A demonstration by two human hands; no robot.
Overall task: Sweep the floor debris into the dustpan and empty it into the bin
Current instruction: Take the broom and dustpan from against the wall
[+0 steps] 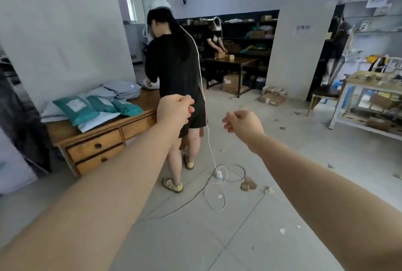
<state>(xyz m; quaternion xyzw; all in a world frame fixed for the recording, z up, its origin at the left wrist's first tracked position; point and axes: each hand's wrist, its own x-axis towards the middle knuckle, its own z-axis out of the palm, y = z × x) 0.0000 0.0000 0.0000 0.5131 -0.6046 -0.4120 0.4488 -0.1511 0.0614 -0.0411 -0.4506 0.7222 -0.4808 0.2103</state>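
Both my arms reach forward over the grey tiled floor. My left hand (175,110) is curled into a loose fist with nothing visible in it. My right hand (243,123) is also curled, fingers closed, and holds nothing I can see. Brown cardboard scraps (249,183) lie on the floor ahead, with small white paper bits (282,231) nearer to me and more scraps (282,128) scattered further off to the right. No broom, dustpan or bin is in view.
A person in black (174,70) stands right ahead at a wooden desk (95,144) stacked with parcels. A white cable (214,186) trails from that person and coils on the floor. Shelves (369,105) stand right; cardboard boxes (272,97) and another person at a table are behind.
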